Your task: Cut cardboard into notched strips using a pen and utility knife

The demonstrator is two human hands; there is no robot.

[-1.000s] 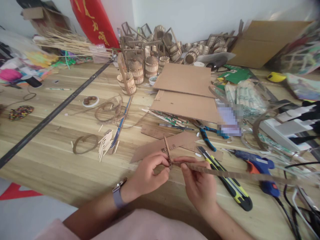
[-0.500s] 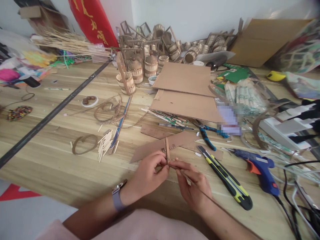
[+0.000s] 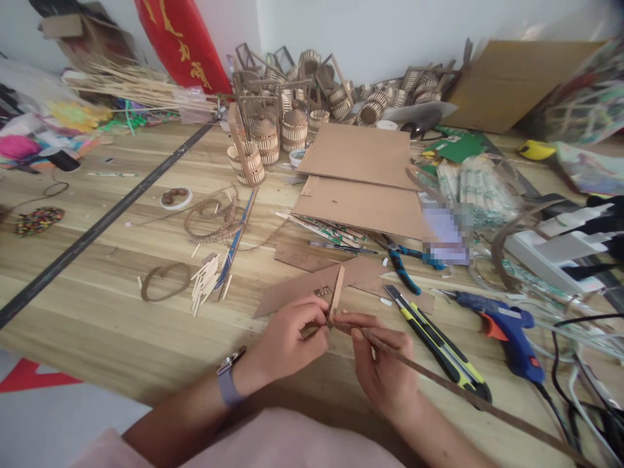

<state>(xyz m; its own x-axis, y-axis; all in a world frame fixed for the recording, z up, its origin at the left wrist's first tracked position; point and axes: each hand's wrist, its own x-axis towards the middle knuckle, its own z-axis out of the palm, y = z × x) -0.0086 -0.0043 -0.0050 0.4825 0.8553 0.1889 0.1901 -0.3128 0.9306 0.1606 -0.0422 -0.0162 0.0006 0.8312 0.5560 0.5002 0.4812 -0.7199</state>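
Note:
My left hand (image 3: 297, 333), with a watch on its wrist, is closed in a pinch around the lower end of a short, flat brown strip (image 3: 337, 289) that stands up from the fingers. My right hand (image 3: 385, 364) pinches a long, narrow brown strip (image 3: 453, 388) close to that same spot. The long strip runs over the right palm toward the lower right corner. Fingers hide how the two strips meet. Just beyond my hands lies a pointed piece of brown cardboard (image 3: 287, 294).
A box cutter (image 3: 439, 344) and a blue glue gun (image 3: 507, 328) lie right of my hands, with pliers (image 3: 404, 268) behind. Short sticks (image 3: 205, 284) and a coiled strip (image 3: 166, 281) lie left. Small slatted buckets (image 3: 246, 162) and cardboard sheets (image 3: 361, 153) stand farther back.
The short strip has tipped over to the right. The long strip has swung outward from my right forearm and now crosses the box cutter's end. My right hand has turned slightly.

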